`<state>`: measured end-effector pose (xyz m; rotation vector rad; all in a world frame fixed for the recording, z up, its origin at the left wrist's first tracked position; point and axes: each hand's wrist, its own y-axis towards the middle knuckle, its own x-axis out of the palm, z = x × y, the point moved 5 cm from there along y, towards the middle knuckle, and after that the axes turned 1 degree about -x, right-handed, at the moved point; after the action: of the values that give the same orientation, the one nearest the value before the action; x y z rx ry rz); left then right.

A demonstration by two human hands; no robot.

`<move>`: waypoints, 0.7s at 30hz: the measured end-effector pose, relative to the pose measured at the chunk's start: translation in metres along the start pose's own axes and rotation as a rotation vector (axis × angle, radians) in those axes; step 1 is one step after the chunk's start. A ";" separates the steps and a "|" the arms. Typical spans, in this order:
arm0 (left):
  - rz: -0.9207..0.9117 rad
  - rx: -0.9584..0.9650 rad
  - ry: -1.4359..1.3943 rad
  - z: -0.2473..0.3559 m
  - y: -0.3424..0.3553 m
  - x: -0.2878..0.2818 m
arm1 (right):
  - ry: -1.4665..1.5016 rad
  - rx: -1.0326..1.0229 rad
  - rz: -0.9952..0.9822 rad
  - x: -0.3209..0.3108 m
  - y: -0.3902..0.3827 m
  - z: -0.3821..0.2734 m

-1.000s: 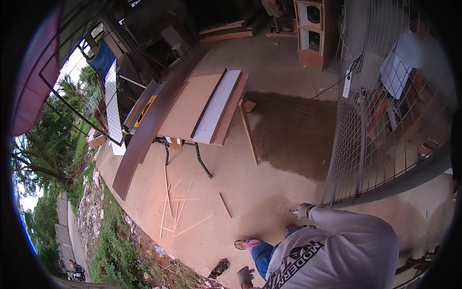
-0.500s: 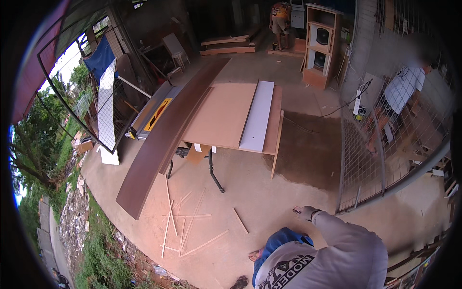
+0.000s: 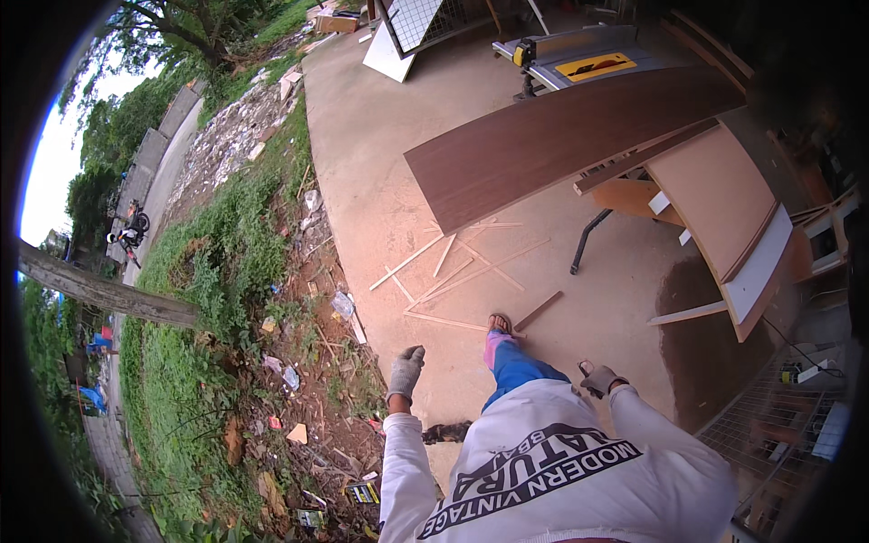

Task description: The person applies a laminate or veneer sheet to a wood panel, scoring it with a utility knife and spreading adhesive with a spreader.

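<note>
My left hand (image 3: 406,371), in a grey knitted glove, is curled into a loose fist above the slab's edge, and nothing shows in it. On the other side, my right hand (image 3: 598,377) wears a similar glove with bare fingertips. Its fingers are bent together, and whether something small is between them is too unclear to see. Neither hand touches the boards. Ahead of my sandalled foot (image 3: 500,324), thin wooden strips (image 3: 444,319) lie scattered on the concrete. A short brown wood piece (image 3: 540,310) rests beside the foot.
A long dark brown board (image 3: 561,136) lies by a table saw (image 3: 593,65). Right of it are a tan panel (image 3: 715,195) and a white panel (image 3: 756,262). Wire mesh (image 3: 769,443) stands at right. Weeds (image 3: 195,389) border the slab; a dark furry animal (image 3: 445,433) is close by.
My view has swung left toward the grass and road, so the boards now appear farther right. My left hand has come into view, and one foot is forward near the strips.
</note>
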<state>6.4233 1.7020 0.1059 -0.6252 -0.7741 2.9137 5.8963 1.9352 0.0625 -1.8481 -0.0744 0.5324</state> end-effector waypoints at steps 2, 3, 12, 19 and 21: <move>0.063 -0.160 -0.007 -0.041 0.006 -0.023 | -0.086 0.097 0.027 0.004 0.006 -0.016; 0.098 -0.251 0.020 -0.071 0.003 -0.045 | -0.086 0.077 -0.005 0.009 0.010 -0.037; 0.044 -1.065 -0.221 -0.170 -0.070 -0.077 | -0.322 -0.011 0.091 0.051 0.137 -0.215; 0.017 -1.018 -0.279 -0.148 0.104 -0.193 | -0.267 -0.056 0.271 0.161 0.204 -0.433; -0.025 -0.931 -0.205 -0.144 0.179 -0.245 | -0.270 -0.088 0.282 0.190 0.222 -0.498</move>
<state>6.7128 1.5730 -0.0048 -0.3247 -2.1566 2.4697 6.2157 1.4763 -0.0804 -1.8735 -0.0174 0.9879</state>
